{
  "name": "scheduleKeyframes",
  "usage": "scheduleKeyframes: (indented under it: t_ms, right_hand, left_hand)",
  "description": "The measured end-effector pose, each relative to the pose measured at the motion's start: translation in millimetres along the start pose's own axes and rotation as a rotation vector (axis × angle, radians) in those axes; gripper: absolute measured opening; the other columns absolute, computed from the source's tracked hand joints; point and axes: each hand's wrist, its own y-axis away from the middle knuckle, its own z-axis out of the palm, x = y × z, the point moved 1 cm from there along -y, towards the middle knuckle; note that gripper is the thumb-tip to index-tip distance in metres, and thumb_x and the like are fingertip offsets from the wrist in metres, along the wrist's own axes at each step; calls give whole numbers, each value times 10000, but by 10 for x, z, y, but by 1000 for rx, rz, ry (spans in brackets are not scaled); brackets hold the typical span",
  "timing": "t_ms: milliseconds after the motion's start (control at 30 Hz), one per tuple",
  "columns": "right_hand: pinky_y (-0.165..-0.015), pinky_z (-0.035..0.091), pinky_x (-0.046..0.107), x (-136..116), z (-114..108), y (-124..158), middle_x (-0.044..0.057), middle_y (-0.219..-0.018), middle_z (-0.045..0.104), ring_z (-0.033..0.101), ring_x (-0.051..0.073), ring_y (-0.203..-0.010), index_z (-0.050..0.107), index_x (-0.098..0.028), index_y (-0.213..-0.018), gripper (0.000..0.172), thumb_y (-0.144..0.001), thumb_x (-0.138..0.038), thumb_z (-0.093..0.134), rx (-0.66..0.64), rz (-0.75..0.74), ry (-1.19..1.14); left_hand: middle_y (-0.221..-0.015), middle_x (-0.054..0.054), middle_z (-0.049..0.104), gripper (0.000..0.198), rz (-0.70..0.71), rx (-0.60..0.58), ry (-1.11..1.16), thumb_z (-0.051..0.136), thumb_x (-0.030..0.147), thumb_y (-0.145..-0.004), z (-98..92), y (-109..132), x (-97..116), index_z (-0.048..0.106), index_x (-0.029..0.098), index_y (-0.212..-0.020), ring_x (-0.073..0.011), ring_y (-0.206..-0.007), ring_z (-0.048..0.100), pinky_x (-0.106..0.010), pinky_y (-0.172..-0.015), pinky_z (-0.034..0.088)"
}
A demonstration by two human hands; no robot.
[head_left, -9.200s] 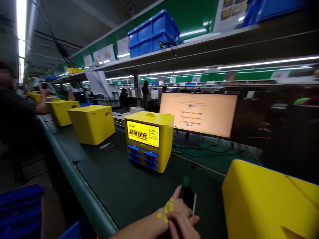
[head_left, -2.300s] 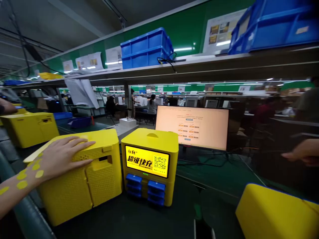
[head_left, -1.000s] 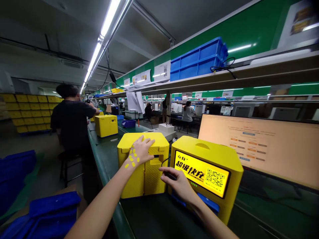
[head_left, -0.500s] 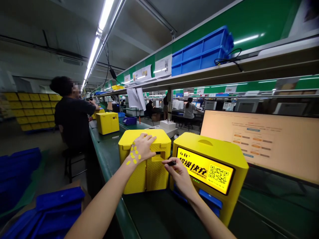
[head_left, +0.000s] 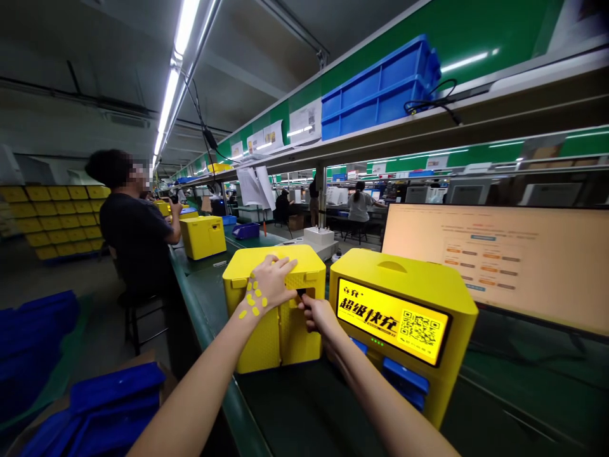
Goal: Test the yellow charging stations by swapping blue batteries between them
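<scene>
A yellow box-shaped housing (head_left: pixel 299 346) stands on the green bench, its side with a small dark recess facing me. My left hand (head_left: pixel 269 282) lies on the upper edge of that housing, fingers spread; several yellow oval stickers dot its back and wrist. Pinched in my right hand (head_left: pixel 320 317) is a small black piece (head_left: pixel 301 292), its tip at the recess; whether it is inside I cannot tell, and the fingers hide most of it. Just right stands a second yellow housing (head_left: pixel 428 289) with a lit yellow screen (head_left: pixel 392 324) and blue slabs (head_left: pixel 404 381) in its front.
A large monitor (head_left: pixel 504 260) stands behind on the right. Above runs a shelf with blue crates (head_left: pixel 375 89) and a black cable (head_left: pixel 431 105). Another yellow housing (head_left: pixel 204 238) sits farther along near a co-worker (head_left: pixel 136 235). Blue trays (head_left: pixel 114 397) fill a carton at lower left.
My right hand has moved left and slightly up, bringing the black piece from in front of the housing to its recess. My left hand stays on the housing. The view has shifted slightly.
</scene>
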Motion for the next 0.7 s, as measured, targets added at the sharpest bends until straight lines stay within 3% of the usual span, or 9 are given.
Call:
scheduleKeyframes:
  t_ms: [167,267,333,400,467,533,567,633,700]
  right_hand:
    - [-343,238,169,-125,60,-67,-103,-481,306,244,41,-341,474,-150,-673,368,-937,-405,444,22,27,17]
    - [-399,340,184,-194,69,-121,-79,-517,392,351,57,-387,499,-143,-683,325,-920,-364,483,61,-36,87]
    - [-540,452,240,-181,22,-27,-14,-614,510,511,109,-547,541,-139,-705,260,-894,-314,504,110,-152,150]
    - [-808,461,323,-44,-70,212,76,-876,594,562,188,-887,595,-141,-811,143,-857,-256,523,186,-305,205]
    - [-1017,311,371,278,-177,542,95,-1160,525,422,221,-1158,599,-174,-1001,192,-827,-203,523,256,-481,281]
    - [-1049,277,406,774,-252,848,89,-1214,498,400,226,-1188,557,-210,-1135,309,-839,-193,469,275,-715,457]
    - [-1025,325,399,1063,-268,954,85,-1220,495,416,225,-1178,538,-229,-1169,341,-843,-186,449,256,-784,575]
    - [-970,409,369,1617,-265,1054,72,-1250,493,453,227,-1164,494,-266,-1239,456,-803,-136,459,182,-768,751]
    - [-947,441,375,2007,-229,1061,69,-1257,505,480,255,-1146,493,-279,-1250,530,-742,-132,528,123,-736,865]
  left_hand:
    - [-1194,-5,602,593,-42,-69,-3,650,312,-613,18,-33,70,563,225,-1192,-262,-999,496,-372,-829,472]
    - [-1227,-26,579,596,-71,-141,3,629,336,-646,-67,-103,84,538,217,-1223,-290,-1048,492,-397,-837,467]
    - [-1207,-19,594,553,-64,-219,33,603,406,-695,-193,-139,-27,545,239,-1218,-280,-1059,516,-384,-856,462]
    - [-1140,3,634,481,-52,-311,71,557,519,-736,-333,-116,-268,594,287,-1155,-254,-1027,564,-355,-864,464]
    - [-1137,16,635,503,-41,-384,126,527,627,-724,-417,1,-586,616,323,-1115,-244,-1030,580,-347,-893,455]
    - [-1272,9,544,649,-16,-362,238,541,692,-673,-402,191,-875,549,320,-1204,-247,-1150,508,-356,-989,392]
    - [-1302,-6,517,701,-30,-277,284,537,713,-662,-363,290,-984,533,292,-1223,-245,-1191,471,-359,-1026,357]
    - [-1315,-32,501,746,-74,-104,334,526,733,-658,-255,451,-1104,530,243,-1221,-238,-1226,432,-356,-1063,316]
    - [-1274,-44,536,720,-119,3,312,510,735,-672,-158,518,-1112,557,225,-1178,-236,-1205,452,-355,-1059,325]
